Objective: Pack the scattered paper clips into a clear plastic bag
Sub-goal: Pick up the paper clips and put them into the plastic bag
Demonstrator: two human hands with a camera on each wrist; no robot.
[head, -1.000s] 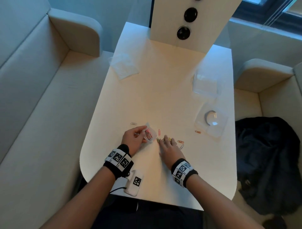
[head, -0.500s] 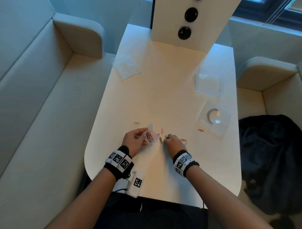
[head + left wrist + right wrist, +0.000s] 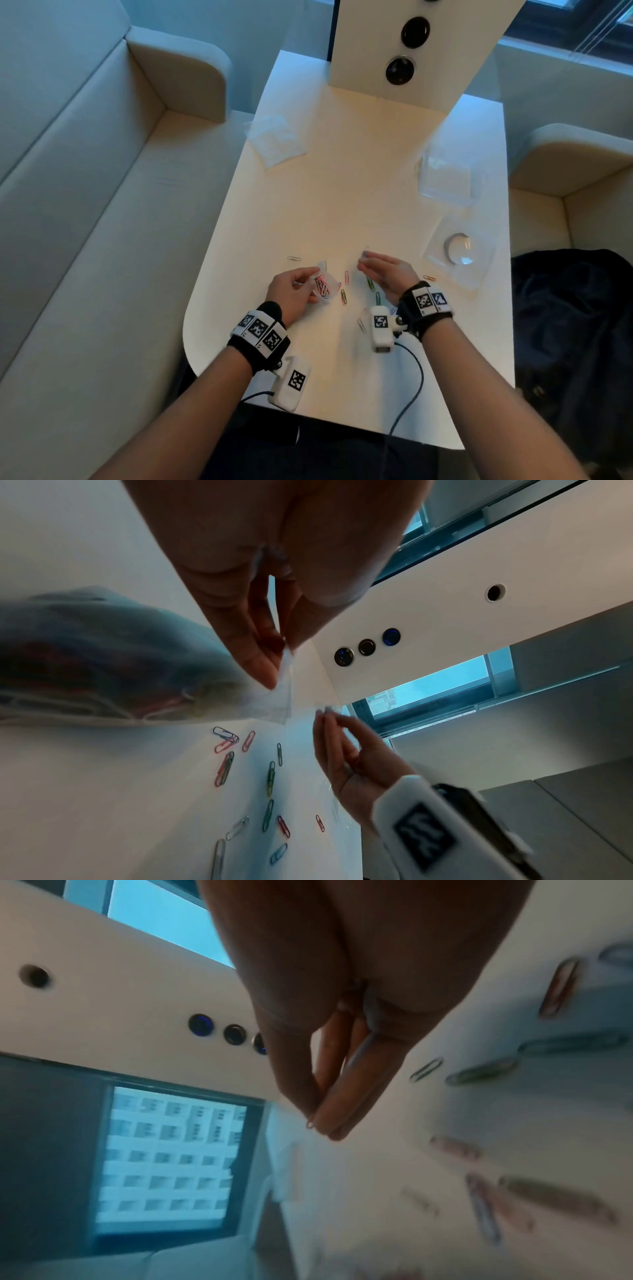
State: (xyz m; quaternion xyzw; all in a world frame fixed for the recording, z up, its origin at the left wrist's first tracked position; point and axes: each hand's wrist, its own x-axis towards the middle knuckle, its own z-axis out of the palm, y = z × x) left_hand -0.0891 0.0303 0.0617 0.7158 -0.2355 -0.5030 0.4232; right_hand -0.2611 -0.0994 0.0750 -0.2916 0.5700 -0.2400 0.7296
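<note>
While the left hand (image 3: 291, 291) pinches the clear plastic bag (image 3: 322, 286) by its mouth, already part-filled, the right hand (image 3: 387, 274) is raised at about 3 o'clock of it, its grip closed fingertip to thumb on a paper clip (image 3: 310, 1124). That clip could miss the narrow mouth, or the limp bag could tip and spill. More loose clips (image 3: 270, 777) lie on the table (image 3: 342, 192) between the hands.
</note>
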